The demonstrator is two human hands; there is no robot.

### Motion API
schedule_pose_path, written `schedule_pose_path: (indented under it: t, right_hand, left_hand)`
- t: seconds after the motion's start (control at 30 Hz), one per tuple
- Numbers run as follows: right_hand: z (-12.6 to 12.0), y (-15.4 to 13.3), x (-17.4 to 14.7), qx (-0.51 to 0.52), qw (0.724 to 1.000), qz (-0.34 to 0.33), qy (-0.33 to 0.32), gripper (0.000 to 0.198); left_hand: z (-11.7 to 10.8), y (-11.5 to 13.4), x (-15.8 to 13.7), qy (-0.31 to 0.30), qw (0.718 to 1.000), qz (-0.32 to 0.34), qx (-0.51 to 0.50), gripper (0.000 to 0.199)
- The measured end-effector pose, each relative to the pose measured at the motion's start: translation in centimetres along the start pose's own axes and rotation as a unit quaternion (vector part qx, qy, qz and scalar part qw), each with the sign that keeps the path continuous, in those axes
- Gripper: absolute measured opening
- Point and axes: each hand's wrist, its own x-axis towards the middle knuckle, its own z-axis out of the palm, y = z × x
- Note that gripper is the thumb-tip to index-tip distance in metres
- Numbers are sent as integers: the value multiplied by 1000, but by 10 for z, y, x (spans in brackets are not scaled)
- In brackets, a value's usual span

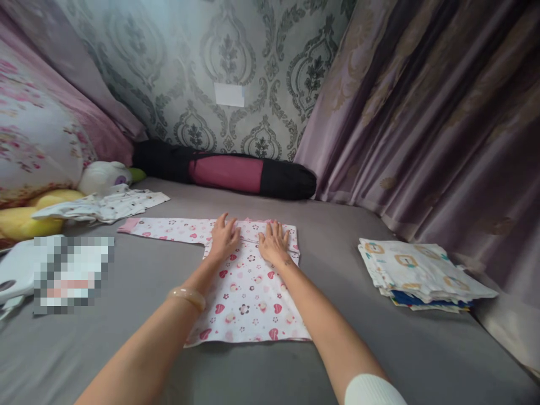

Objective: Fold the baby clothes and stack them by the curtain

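A white long-sleeved child's top [247, 292] printed with pink hearts and flowers lies on the grey bed sheet [139, 292]. Its left sleeve stretches out sideways and ends in a pink cuff, while the right sleeve is folded in across the body. My left hand [224, 236] rests near the collar beside the outstretched sleeve, fingers apart and slightly bent. Flat on the folded right side, my right hand [274, 243] has its fingers spread. Both palms press on the cloth without gripping it.
Folded clothes [422, 273] are stacked at right. A spotted white garment [109, 203] lies at left by plush toys [103, 177] and a floral pillow [37, 129]. A black and red roll bag [228, 171] lies along the wall; a curtain [405, 112] hangs at right.
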Motion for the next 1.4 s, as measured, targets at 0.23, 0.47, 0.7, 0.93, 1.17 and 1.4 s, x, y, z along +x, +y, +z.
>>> schedule_pose_path:
  t: [0.23,0.47,0.7,0.93,1.17,1.4]
  right_hand:
    - [3,-4,-1,0,993,-116,-19,52]
    - [9,-3,1,8,993,-111,-32,52]
    - [0,-3,1,18,996,-83,-36,55]
    - [0,8,3,-19,998,46,26,63]
    - [10,15,4,-34,998,56,22,64]
    - [5,15,6,-28,998,62,-5,65]
  left_hand:
    - [7,12,-7,-149,980,104,80,46]
    - [9,8,-3,-206,968,94,107,50]
    - [3,16,-6,-172,973,93,123,50]
    - [-5,28,-7,-186,955,82,215,56]
    - [-5,27,-4,-250,937,80,229,57]
    - [-7,29,-4,-243,941,84,219,55]
